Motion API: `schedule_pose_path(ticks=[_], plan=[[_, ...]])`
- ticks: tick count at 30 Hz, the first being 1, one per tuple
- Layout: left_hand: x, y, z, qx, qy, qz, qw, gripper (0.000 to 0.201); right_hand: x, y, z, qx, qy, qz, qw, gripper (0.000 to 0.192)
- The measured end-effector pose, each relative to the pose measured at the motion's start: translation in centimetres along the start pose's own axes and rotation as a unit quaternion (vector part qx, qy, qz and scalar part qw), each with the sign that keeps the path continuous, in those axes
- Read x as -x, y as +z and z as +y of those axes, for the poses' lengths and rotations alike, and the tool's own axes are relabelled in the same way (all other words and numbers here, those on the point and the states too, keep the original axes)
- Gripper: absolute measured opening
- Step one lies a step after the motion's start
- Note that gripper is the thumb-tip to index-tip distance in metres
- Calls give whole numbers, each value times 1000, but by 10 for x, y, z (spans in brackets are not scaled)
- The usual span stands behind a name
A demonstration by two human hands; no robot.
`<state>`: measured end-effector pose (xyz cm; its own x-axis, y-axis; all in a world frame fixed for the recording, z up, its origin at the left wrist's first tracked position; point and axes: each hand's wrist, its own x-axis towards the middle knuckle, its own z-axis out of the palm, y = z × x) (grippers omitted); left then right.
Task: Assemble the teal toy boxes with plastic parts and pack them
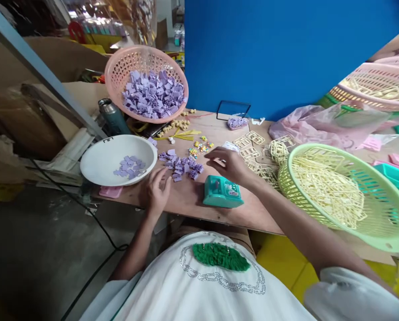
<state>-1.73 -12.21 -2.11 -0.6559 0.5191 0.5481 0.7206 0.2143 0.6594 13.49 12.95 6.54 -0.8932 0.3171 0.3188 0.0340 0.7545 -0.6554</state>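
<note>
The left hand (156, 191) rests on the wooden table (193, 203) with the fingers loosely curled and nothing seen inside them, and the pile of small purple plastic pieces (182, 166) lies just beyond its fingertips. The right hand (228, 164) hovers just right of that pile with the fingers bent together as in a pinch, but I cannot tell if it holds a piece; the teal device (222, 192) sits just below it. Left of the left hand stands a white bowl (102, 156) with some purple pieces inside, and right of the right hand is a green basket (380, 232) of cream plastic frames.
</note>
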Motion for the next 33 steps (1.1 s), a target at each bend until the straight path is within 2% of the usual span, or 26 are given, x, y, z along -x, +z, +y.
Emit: schedule_pose_path(ticks=[3, 5, 8, 11, 15, 18, 21, 25, 28, 33], plan=[[1, -1, -15, -42, -8, -3, 999, 32, -57, 35, 11, -37, 1, -60, 998, 13], [10, -2, -16, -51, -3, 11, 999, 33, -91, 52, 17, -68, 18, -56, 996, 11], [29, -1, -11, -41, 8, 43, 998, 31, -139, 64, 20, -84, 1, -20, 996, 14], [42, 6, -11, -43, 0, 71, 997, 33, -186, 61, 20, -77, -25, 33, 996, 24], [42, 18, -17, -53, 12, 119, 991, 40, -246, 41, 19, -29, -35, 104, 994, 33], [37, 22, -18, -89, 41, 133, 986, 38, -280, 33, 13, 24, -47, 95, 994, 33], [35, 23, -18, -141, 57, 147, 978, 31, -302, 45, 3, 72, -59, 21, 995, 25], [34, 20, -15, -178, 54, 150, 971, 27, -316, 79, -5, 133, -48, -61, 988, 9], [34, 18, -12, -192, 59, 139, 970, 29, -318, 93, -5, 173, -34, -67, 982, 12], [32, 17, -14, -206, 86, 117, 968, 28, -323, 102, -8, 206, -45, -55, 976, 24]])
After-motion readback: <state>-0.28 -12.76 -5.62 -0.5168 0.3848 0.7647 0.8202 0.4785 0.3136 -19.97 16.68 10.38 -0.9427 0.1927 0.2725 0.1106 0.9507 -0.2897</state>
